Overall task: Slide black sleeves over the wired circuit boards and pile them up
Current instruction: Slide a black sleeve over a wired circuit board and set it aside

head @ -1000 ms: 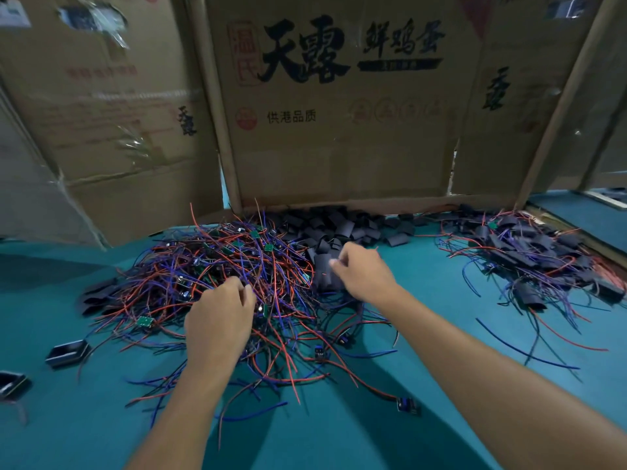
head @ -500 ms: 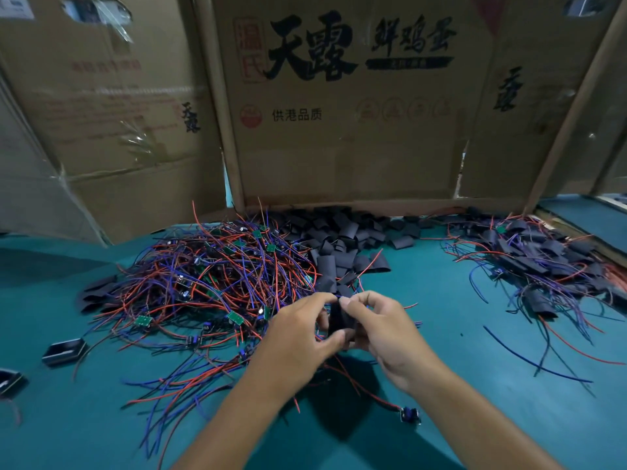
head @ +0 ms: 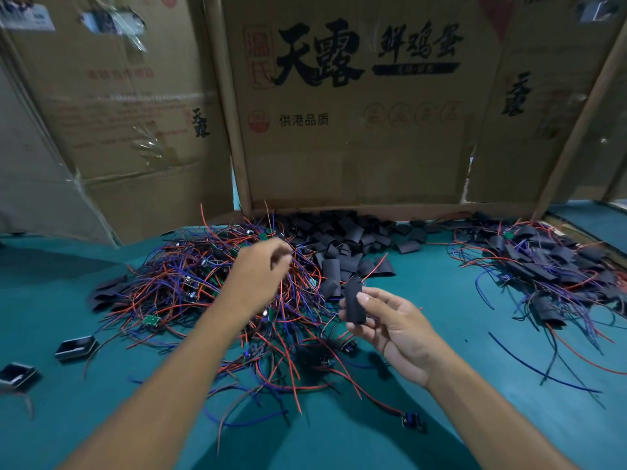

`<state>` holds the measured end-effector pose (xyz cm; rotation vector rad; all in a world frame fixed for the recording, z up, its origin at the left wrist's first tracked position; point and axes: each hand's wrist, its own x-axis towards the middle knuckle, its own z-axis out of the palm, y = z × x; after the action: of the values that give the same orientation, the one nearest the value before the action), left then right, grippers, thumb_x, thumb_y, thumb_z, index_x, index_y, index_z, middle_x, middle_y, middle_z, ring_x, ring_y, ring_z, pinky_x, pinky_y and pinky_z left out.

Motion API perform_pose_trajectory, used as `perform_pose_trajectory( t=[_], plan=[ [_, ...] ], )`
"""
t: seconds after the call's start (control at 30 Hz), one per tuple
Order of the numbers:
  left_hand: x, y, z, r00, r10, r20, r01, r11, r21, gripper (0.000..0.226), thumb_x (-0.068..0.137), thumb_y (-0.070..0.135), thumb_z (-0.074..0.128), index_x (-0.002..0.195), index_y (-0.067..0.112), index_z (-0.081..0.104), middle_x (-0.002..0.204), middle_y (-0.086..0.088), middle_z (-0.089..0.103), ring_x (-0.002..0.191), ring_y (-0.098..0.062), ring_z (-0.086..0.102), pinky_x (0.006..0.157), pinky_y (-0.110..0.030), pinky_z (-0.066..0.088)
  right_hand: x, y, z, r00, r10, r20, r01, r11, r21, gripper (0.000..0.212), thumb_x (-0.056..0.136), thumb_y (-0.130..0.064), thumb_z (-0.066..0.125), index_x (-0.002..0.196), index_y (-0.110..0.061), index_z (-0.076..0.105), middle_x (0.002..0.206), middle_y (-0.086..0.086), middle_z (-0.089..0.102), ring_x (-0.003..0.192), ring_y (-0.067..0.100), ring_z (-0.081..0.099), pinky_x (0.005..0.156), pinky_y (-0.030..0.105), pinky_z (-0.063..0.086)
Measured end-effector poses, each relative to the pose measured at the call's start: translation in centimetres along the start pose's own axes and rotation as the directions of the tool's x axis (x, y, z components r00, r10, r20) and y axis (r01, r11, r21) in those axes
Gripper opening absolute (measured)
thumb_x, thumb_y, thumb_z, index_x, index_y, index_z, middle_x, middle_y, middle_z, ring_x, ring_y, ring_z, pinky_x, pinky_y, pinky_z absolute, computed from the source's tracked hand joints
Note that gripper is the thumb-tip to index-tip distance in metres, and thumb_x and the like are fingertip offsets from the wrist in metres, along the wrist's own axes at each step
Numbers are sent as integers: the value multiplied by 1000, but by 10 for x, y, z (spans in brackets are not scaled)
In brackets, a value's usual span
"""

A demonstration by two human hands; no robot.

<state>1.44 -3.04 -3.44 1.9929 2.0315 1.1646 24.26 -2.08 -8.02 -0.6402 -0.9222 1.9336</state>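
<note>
Landmark: tangle (head: 217, 293) of red and blue wires with small green boards, heaped on the teal table (head: 458, 385), centre-left.

1. Right hand (head: 390, 330): just right of the tangle's near edge, raised off the table, palm turned up. Thumb and fingers pinch one black sleeve (head: 354, 305) upright; red wire ends poke from the sleeve's top.

2. Left hand (head: 261, 276): above the tangle's right half, blurred. Fingers curled together near thin wires; whether they grip any cannot be told.

3. Sleeve heap (head: 349, 239): loose empty black sleeves, behind and right of the tangle, running back to the foot of the cardboard wall. The nearest sleeves touch the tangle's right edge.

4. Finished pile (head: 549, 266): sleeved boards with red and blue leads trailing out, well right of the tangle, apart from it across bare table. Loose blue and red leads stray from the pile's near side.

5. Single board (head: 412, 420): small blue part at the end of a red wire, in front of the tangle, near the right forearm.

6. Two black trays (head: 76, 347), (head: 17, 374): left of the tangle and nearer the viewer, lying apart from each other on the table.

7. Flat sleeves (head: 105, 293): a few, dark, at the tangle's left edge, partly under the wires.

8. Cardboard wall (head: 356, 113): upright printed cartons behind the tangle, closing off the table's far side.
</note>
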Motion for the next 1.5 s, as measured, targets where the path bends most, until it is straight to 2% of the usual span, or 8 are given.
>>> perform_pose_trajectory(
  t=[0.13,0.3,0.47,0.6,0.97,1.2,1.33,1.5],
  plan=[
    [63,-17,3,991,-82,-109,115,929,351,18,96,25,57,92,10,65,87,-9,69,85,-30,65,78,-38,54,0,2,1,999,-30,12,31,999,-24,33,76,-10,69,105,4,60,88,18,68,74,20,68,63,26,58],
    [84,-18,23,952,-282,119,64,562,825,42,91,55,60,103,15,65,107,-10,69,112,-33,59,94,-41,39,3,0,-6,998,-63,-15,62,997,-43,44,77,-12,69,113,10,57,85,16,65,71,17,67,65,26,57],
    [82,-8,19,959,-279,53,153,665,731,13,92,23,61,84,14,63,86,-7,67,90,-33,65,75,-37,38,5,-1,-10,998,-68,-11,67,997,-29,43,77,-13,71,111,9,58,85,17,66,74,18,67,67,27,57],
    [82,-13,4,952,-306,25,245,807,537,46,91,46,65,62,13,50,74,-8,65,76,-31,66,64,-34,44,5,1,-9,997,-70,-38,69,997,-29,47,75,-13,72,113,11,56,84,17,65,73,18,66,67,27,57],
    [70,-7,36,951,-282,127,95,658,747,45,89,50,64,65,17,45,64,0,53,56,-21,48,59,-32,37,5,-1,-11,993,-72,-95,68,996,-50,51,79,-11,70,120,14,53,91,21,59,74,20,64,65,25,57],
    [62,5,-15,954,-294,-55,293,956,-25,30,89,44,66,72,20,65,70,1,66,64,-17,59,60,-30,43,7,-2,-15,989,-122,-87,118,992,-55,48,73,-14,74,114,2,54,90,24,65,77,26,67,68,28,58],
    [19,25,-36,953,-298,61,224,551,-804,20,101,31,54,91,14,49,90,-12,76,48,-13,51,44,-24,42,9,-1,-17,974,-206,-92,181,957,-225,36,78,-11,73,110,-4,57,84,19,69,74,26,66,68,30,57],
    [-33,31,-16,949,-315,22,145,374,-916,16,105,24,45,99,9,44,82,-16,73,53,-18,57,49,-24,48,9,-11,-26,935,-353,-18,243,679,-693,28,84,-7,74,110,-4,64,92,8,70,74,21,67,78,37,58]
  ],
)
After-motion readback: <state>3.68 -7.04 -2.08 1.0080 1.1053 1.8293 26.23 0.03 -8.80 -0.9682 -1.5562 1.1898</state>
